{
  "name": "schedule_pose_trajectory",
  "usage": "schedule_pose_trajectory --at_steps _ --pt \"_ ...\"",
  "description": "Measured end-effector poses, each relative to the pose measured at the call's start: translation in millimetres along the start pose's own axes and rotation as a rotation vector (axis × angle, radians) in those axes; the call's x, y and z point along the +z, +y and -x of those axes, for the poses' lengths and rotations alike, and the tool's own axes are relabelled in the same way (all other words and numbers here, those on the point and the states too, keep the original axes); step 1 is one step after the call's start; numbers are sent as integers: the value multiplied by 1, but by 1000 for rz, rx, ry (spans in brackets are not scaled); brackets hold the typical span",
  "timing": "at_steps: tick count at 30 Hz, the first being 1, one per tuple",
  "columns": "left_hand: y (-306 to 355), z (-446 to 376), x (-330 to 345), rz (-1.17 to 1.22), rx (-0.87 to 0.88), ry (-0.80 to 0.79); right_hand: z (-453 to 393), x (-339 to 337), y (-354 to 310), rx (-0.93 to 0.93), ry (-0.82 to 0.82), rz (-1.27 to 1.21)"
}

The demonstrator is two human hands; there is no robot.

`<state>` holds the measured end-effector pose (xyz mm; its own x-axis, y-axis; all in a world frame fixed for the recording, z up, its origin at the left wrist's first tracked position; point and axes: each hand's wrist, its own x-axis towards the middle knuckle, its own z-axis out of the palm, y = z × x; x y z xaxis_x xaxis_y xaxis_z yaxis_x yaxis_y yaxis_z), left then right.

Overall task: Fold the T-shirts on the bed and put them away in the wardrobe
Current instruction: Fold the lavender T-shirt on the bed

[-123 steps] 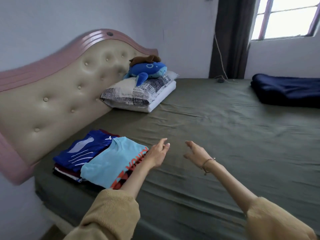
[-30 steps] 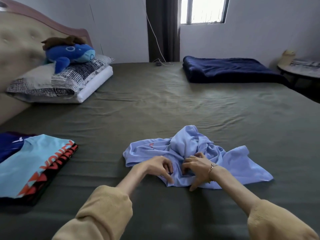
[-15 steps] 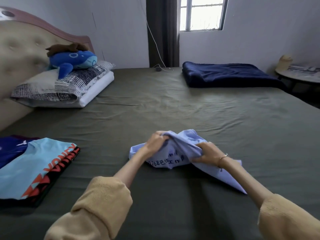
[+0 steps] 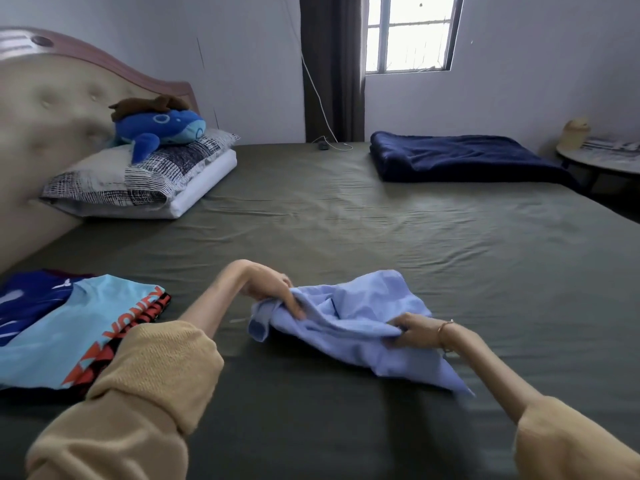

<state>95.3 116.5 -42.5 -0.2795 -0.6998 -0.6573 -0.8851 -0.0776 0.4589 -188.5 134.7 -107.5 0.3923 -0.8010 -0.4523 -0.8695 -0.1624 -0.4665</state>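
Note:
A crumpled light blue T-shirt (image 4: 360,320) lies on the dark green bed (image 4: 381,230) in front of me. My left hand (image 4: 273,289) grips its left edge, fingers closed on the fabric. My right hand (image 4: 412,329), with a thin bracelet at the wrist, pinches the cloth on its right side. One corner of the shirt trails toward me under my right forearm. At the left, a stack of folded T-shirts (image 4: 79,323) rests on the bed, with a pale turquoise one with orange lettering on top and a dark blue one beside it. No wardrobe is in view.
Two stacked pillows (image 4: 145,185) with a blue plush whale (image 4: 159,128) lie against the padded headboard (image 4: 45,105). A folded navy blanket (image 4: 460,155) sits at the far right of the bed. A small round table (image 4: 602,155) stands beyond the right edge. A window is in the far wall.
Earlier my hands were empty near the folded stack. I turned right, took hold of the crumpled light blue shirt with both hands, and have drawn my hands apart, spreading it.

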Motion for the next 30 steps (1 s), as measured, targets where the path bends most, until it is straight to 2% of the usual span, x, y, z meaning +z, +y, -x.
schedule_pose_trajectory --at_steps 2,4,6,7,8,9,10,11,12,13,14,16,18,20,21,24,26,27,30 --pt "-2 7 -4 93 -84 -197 4 -5 -5 6 -203 -94" --pt "2 13 -7 182 -79 -339 13 -12 -20 84 -457 -29" --pt "6 15 -12 221 -24 -325 12 -25 -30 98 -507 57" --pt "7 11 -17 265 37 -228 7 -35 -35 85 -425 98" --pt "7 3 -23 348 121 -38 -1 -45 -38 39 -260 183" --pt "6 -6 -30 463 199 222 -11 -56 -39 -21 0 240" --pt "4 -16 -39 599 254 515 -23 -70 -37 -74 294 194" --pt "2 -23 -49 738 300 757 -32 -83 -35 -91 517 21" --pt "2 -28 -54 847 335 880 -40 -94 -31 -127 643 -189" --pt "2 -33 -57 919 373 896 -44 -102 -30 -173 667 -340" --pt "1 -36 -56 934 387 847 -46 -104 -30 -182 638 -374" --pt "-4 -49 -45 802 271 758 -53 -99 -30 -171 576 -241" --pt "-16 -65 -23 710 97 797 -60 -80 -26 -120 509 -151" --pt "-31 -80 -2 688 -60 842 -71 -56 -12 6 376 -108" --pt "-38 -84 8 640 -140 809 -75 -44 -5 70 308 -69" --pt "-52 -90 40 308 -308 560 -81 -9 8 179 178 52" --pt "-55 -94 56 88 -319 463 -85 8 11 184 201 225" --pt "-56 -97 61 20 -306 463 -86 14 10 177 251 283" --pt "-57 -99 60 -145 -237 612 -86 11 5 208 456 277"
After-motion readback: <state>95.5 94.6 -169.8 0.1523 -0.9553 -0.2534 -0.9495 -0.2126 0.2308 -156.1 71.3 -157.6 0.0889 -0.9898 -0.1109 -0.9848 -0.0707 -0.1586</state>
